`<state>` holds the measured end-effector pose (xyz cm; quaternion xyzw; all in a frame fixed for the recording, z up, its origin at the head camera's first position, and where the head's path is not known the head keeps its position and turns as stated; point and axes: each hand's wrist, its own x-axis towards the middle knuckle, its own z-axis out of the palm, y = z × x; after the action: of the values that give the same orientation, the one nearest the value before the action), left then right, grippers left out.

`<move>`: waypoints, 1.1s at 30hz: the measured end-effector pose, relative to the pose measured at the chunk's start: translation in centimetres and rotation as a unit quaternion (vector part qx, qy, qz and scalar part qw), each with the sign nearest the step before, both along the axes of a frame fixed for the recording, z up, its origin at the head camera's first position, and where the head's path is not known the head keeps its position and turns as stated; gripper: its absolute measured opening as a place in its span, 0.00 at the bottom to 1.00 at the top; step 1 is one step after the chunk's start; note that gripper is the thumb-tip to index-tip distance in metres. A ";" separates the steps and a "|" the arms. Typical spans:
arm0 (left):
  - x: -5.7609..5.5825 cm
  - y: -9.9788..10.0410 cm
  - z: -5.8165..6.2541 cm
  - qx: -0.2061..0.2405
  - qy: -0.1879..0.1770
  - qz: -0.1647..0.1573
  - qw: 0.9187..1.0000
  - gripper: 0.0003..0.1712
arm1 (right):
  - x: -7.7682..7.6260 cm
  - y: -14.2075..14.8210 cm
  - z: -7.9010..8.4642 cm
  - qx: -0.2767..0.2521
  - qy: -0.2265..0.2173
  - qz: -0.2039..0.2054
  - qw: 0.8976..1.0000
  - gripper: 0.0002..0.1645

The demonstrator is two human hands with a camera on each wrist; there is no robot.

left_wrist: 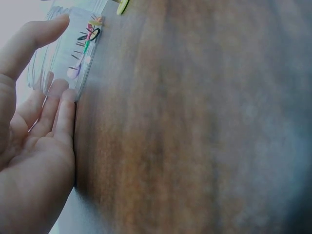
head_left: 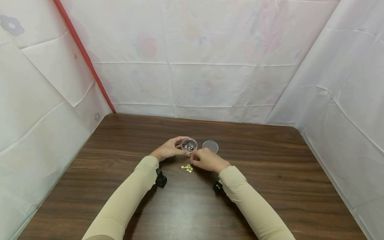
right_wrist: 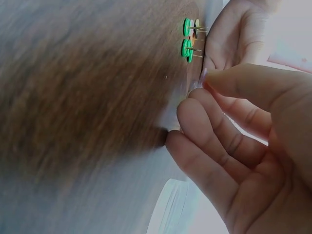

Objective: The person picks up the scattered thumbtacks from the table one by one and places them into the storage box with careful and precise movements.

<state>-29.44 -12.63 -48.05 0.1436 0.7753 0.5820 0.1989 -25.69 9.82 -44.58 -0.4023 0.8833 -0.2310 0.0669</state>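
Observation:
My left hand point(head_left: 172, 148) holds a clear round box point(head_left: 189, 140), thumb on the near side and fingers on the far side. Inside it lie several coloured thumbtacks point(left_wrist: 88, 36), seen through the wall in the left wrist view. Beside the box my right hand point(head_left: 208, 160) is lowered near the tabletop. Its thumb and index finger pinch a small purple thumbtack point(right_wrist: 203, 76), mostly hidden by the fingertips. On the table in front of the box is a loose group of flat-headed thumbtacks point(head_left: 187, 167); those in the right wrist view stand points up.
A clear round lid point(head_left: 210, 145) lies to the right of the box, just beyond the right hand. The dark wooden table point(head_left: 270, 186) reaches back to white patterned curtains point(head_left: 192, 83) on three sides.

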 end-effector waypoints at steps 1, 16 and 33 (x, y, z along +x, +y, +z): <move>0.0 0.0 0.0 -0.001 0.000 0.000 1.000 0.46 | 0.0 0.0 0.0 -0.001 -0.003 -0.001 1.000 0.05; 0.0 0.0 -0.2 0.007 -0.009 -0.001 1.000 0.46 | -0.6 0.2 0.3 -0.070 0.033 -0.060 0.995 0.02; -0.1 0.0 -0.1 0.011 -0.008 -0.001 1.000 0.44 | -2.2 -0.2 0.4 -0.074 0.037 -0.107 0.991 0.04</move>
<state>-29.58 -12.63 -48.15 0.1420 0.7670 0.5917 0.2036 -27.88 9.67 -44.18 -0.3177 0.9036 -0.2864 -0.0210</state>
